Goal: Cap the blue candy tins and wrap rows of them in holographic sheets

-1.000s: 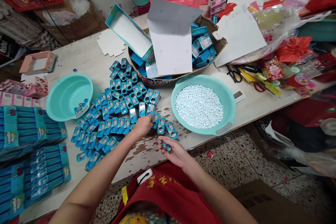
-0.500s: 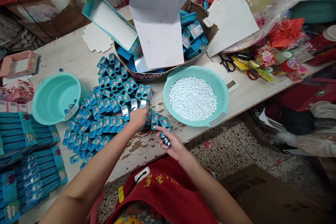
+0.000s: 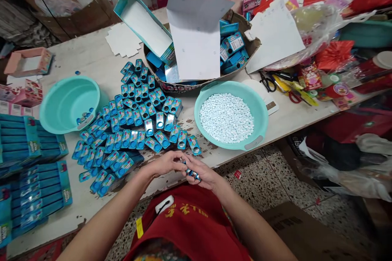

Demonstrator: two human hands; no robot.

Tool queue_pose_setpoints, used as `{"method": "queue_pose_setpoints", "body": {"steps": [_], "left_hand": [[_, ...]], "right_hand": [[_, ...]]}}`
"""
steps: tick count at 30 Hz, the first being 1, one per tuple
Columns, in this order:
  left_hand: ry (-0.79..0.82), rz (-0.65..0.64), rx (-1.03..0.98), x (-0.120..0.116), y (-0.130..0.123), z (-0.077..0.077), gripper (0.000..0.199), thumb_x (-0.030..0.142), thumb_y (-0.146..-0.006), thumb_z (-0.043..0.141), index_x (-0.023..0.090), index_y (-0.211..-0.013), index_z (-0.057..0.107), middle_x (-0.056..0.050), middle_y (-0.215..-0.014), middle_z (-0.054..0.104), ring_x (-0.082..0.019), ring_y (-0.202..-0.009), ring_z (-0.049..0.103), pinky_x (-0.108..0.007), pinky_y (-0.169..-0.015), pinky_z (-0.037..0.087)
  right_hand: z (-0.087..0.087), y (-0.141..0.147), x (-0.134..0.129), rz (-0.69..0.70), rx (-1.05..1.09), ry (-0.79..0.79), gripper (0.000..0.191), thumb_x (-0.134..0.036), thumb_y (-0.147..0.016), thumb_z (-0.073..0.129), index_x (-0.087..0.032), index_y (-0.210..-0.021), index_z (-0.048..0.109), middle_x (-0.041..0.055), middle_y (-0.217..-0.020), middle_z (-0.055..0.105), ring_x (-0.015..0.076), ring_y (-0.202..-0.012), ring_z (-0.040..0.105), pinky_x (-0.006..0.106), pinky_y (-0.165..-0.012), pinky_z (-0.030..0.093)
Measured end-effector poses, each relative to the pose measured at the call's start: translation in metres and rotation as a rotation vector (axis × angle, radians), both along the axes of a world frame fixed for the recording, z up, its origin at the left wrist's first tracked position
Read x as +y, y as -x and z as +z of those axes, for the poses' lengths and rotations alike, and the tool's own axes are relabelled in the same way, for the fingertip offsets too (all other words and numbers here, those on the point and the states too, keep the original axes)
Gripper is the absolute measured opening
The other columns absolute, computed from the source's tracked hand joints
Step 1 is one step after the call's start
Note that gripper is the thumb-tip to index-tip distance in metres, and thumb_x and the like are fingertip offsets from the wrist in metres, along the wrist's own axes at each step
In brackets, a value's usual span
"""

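Observation:
Just in front of the table edge, my right hand (image 3: 204, 174) is curled around several small shiny round caps (image 3: 192, 174), blue and silver. My left hand (image 3: 168, 164) meets its fingertips, thumb and fingers pinched together; what lies between them is mostly hidden. Beyond both hands stand rows of small blue tins (image 3: 134, 139), each with a round opening in its top. Some openings have a blue or silver round cap in them, others look dark. The nearest tins (image 3: 194, 144) are just past my fingertips.
Right of the tins, a turquoise basin (image 3: 262, 106) holds small pale-blue candies (image 3: 226, 118). Another turquoise basin (image 3: 52, 106) at left contains several caps. Behind, a torn carton (image 3: 196, 89) is full of blue tins. Packed blue boxes (image 3: 45, 195) lie at left; scissors (image 3: 267, 82) at right.
My left hand has drawn back from the tins to my right hand's fingertips. Tins it was covering now show. My right hand still has the caps. The view has shifted slightly.

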State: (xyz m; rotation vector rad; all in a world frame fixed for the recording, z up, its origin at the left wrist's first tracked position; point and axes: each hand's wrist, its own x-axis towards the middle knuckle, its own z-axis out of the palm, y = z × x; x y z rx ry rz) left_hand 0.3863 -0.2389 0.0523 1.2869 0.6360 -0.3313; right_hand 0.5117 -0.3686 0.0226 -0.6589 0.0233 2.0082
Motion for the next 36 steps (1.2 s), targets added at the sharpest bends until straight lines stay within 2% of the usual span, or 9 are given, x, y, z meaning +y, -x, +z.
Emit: {"method": "queue_pose_setpoints", "body": {"steps": [2, 4, 8, 10, 14, 22, 26, 30, 36], "left_hand": [[-0.062, 0.109, 0.121, 0.002, 0.004, -0.005, 0.033, 0.043, -0.077, 0.057, 0.013, -0.09, 0.06, -0.001, -0.065, 0.058, -0.012, -0.059, 0.054, -0.023, -0.058, 0.041], [-0.288, 0.152, 0.247, 0.007, 0.0, -0.006, 0.029, 0.039, -0.079, 0.051, 0.015, -0.092, 0.058, 0.001, -0.06, 0.056, -0.013, -0.054, 0.054, -0.023, -0.055, 0.041], [-0.903, -0.143, 0.42, 0.025, -0.025, -0.003, 0.022, 0.025, -0.079, 0.049, 0.018, -0.099, 0.055, -0.005, -0.075, 0.065, -0.02, -0.075, 0.063, -0.027, -0.066, 0.043], [-1.061, -0.323, 0.518, 0.032, -0.041, -0.002, 0.024, 0.025, -0.077, 0.052, 0.017, -0.1, 0.055, -0.01, -0.085, 0.067, -0.025, -0.085, 0.063, -0.03, -0.069, 0.043], [-1.107, -0.501, 0.668, 0.037, -0.065, -0.008, 0.034, 0.028, -0.073, 0.058, 0.015, -0.104, 0.053, -0.015, -0.095, 0.067, -0.03, -0.092, 0.063, -0.032, -0.068, 0.045], [-1.163, -0.477, 0.672, 0.03, -0.069, -0.007, 0.042, 0.027, -0.078, 0.056, 0.016, -0.117, 0.044, -0.012, -0.089, 0.066, -0.028, -0.086, 0.064, -0.031, -0.068, 0.043], [-1.249, -0.346, 0.377, 0.003, -0.047, 0.011, 0.03, 0.037, -0.088, 0.044, 0.022, -0.113, 0.049, -0.01, -0.106, 0.059, -0.023, -0.095, 0.059, -0.029, -0.07, 0.043], [-1.115, -0.377, -0.017, -0.04, -0.033, 0.021, 0.038, 0.047, -0.086, 0.046, 0.024, -0.116, 0.051, -0.007, -0.111, 0.053, -0.021, -0.1, 0.052, -0.028, -0.078, 0.045], [-1.132, -0.502, -0.048, -0.062, -0.032, 0.01, 0.023, 0.028, -0.092, 0.038, 0.02, -0.107, 0.054, -0.008, -0.106, 0.054, -0.021, -0.098, 0.049, -0.03, -0.076, 0.043]], "right_hand": [[-0.005, 0.003, -0.004, -0.043, -0.009, 0.049, 0.04, -0.036, -0.08, 0.064, -0.024, -0.117, 0.054, -0.0005, -0.073, 0.059, 0.0025, -0.045, 0.045, 0.011, -0.036, 0.018], [-0.009, 0.004, -0.008, -0.138, -0.03, 0.133, 0.033, -0.036, -0.079, 0.065, -0.019, -0.107, 0.061, 0.0016, -0.077, 0.061, 0.0039, -0.051, 0.05, 0.012, -0.037, 0.023], [-0.014, 0.003, -0.016, -0.264, -0.004, 0.244, 0.025, -0.03, -0.077, 0.065, -0.014, -0.097, 0.066, 0.0046, -0.088, 0.064, 0.0076, -0.063, 0.057, 0.014, -0.045, 0.035], [-0.014, 0.0, -0.019, -0.301, 0.013, 0.256, 0.024, -0.026, -0.077, 0.065, -0.015, -0.098, 0.067, 0.0039, -0.086, 0.065, 0.0074, -0.063, 0.057, 0.014, -0.045, 0.036], [-0.014, -0.007, -0.02, -0.389, 0.033, 0.277, 0.024, -0.029, -0.081, 0.06, -0.014, -0.099, 0.066, 0.0044, -0.085, 0.066, 0.0083, -0.063, 0.059, 0.015, -0.047, 0.04], [-0.005, -0.011, -0.02, -0.443, 0.1, 0.265, 0.03, -0.02, -0.083, 0.054, -0.014, -0.111, 0.06, 0.0111, -0.115, 0.063, 0.0179, -0.093, 0.065, 0.023, -0.067, 0.053], [-0.003, -0.005, -0.018, -0.49, 0.147, 0.337, 0.026, -0.022, -0.083, 0.056, -0.013, -0.108, 0.06, 0.0112, -0.106, 0.066, 0.0179, -0.092, 0.065, 0.026, -0.072, 0.053], [-0.007, 0.003, -0.013, -0.556, 0.215, 0.382, 0.021, -0.03, -0.09, 0.048, -0.015, -0.091, 0.062, 0.0046, -0.084, 0.069, 0.0127, -0.073, 0.064, 0.025, -0.065, 0.053], [-0.01, 0.013, -0.019, -0.601, 0.263, 0.371, 0.019, -0.032, -0.088, 0.053, -0.018, -0.078, 0.06, -0.0036, -0.067, 0.063, 0.0059, -0.055, 0.055, 0.016, -0.055, 0.048]]}}
